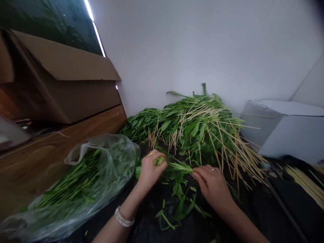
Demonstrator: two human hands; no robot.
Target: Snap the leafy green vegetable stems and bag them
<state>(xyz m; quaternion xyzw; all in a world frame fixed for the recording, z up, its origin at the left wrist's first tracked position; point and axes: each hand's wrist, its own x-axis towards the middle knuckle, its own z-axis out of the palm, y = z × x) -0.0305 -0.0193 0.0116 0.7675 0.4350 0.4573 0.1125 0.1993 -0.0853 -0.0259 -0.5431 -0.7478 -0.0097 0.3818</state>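
A small bunch of leafy green stems [180, 166] stretches between my two hands. My left hand [152, 170], with a beaded bracelet at the wrist, is closed around the leafy part. At the stem end, my right hand [212, 185] pinches the stems between thumb and fingers; whether a stick is in that pinch I cannot tell. Just beyond my hands lies a heap of leafy greens [164, 126] with many thin wooden skewers [235, 153] sticking out toward me and to the right. Loose leaves and stem pieces [181, 197] lie on the dark surface between my forearms.
To the left, an open clear plastic bag [118, 162] holds more greens [71, 184]. Behind it, an open cardboard box [83, 98] stands on a wooden surface [101, 121]. A white box [296, 131] and bare wooden sticks [305, 184] are at right. A pale wall closes off the back.
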